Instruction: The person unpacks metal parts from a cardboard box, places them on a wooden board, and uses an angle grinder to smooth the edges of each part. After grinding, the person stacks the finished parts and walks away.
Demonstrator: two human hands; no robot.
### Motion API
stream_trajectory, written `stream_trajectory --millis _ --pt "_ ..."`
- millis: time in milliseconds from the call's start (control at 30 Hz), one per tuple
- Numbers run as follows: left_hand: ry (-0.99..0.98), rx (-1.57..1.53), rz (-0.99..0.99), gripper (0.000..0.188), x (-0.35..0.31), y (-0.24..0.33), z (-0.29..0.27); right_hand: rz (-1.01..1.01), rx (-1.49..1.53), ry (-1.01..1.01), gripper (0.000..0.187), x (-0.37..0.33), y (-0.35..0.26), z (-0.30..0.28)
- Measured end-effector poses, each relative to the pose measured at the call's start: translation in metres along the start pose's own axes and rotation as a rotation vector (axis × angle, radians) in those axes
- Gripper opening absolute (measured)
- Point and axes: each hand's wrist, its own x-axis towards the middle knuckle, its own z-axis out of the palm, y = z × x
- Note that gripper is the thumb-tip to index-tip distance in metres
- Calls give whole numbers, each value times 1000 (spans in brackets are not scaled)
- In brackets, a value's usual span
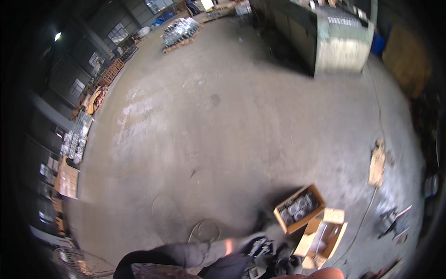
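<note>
My left arm in a grey sleeve reaches in from the lower edge, with a strip of bare wrist at its end. Beyond it my left hand [236, 245] is smeared by motion, greyish and perhaps gloved. Its fingers cannot be made out, nor whether they hold anything. It is nearest to dark-and-white patterned things [260, 246] at my feet. To the right stands an open cardboard box of shiny round metal parts [299, 209]. Touching it, a second cardboard box [304, 244] has its flaps spread and something whitish inside. Bare skin shows at the lower right edge; my right hand is not visible.
A large greenish machine [341, 53] stands at the far right. Wrapped metal goods [180, 31] sit on a far pallet. Stacks and pallets line the left wall. A cable [364, 221] crosses the concrete floor [223, 130] beside a cardboard piece [377, 167]. A wire-guarded fan [76, 260] is at lower left.
</note>
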Motion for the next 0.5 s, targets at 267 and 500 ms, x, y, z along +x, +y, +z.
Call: stream_trajectory --millis 267,500 --pt "116 -813 -3 28 -144 101 -39 -20 3 -13 37 95 -242 34" --pt "341 -141 448 37 -243 292 -6 -29 52 -31 35 205 -417 101"
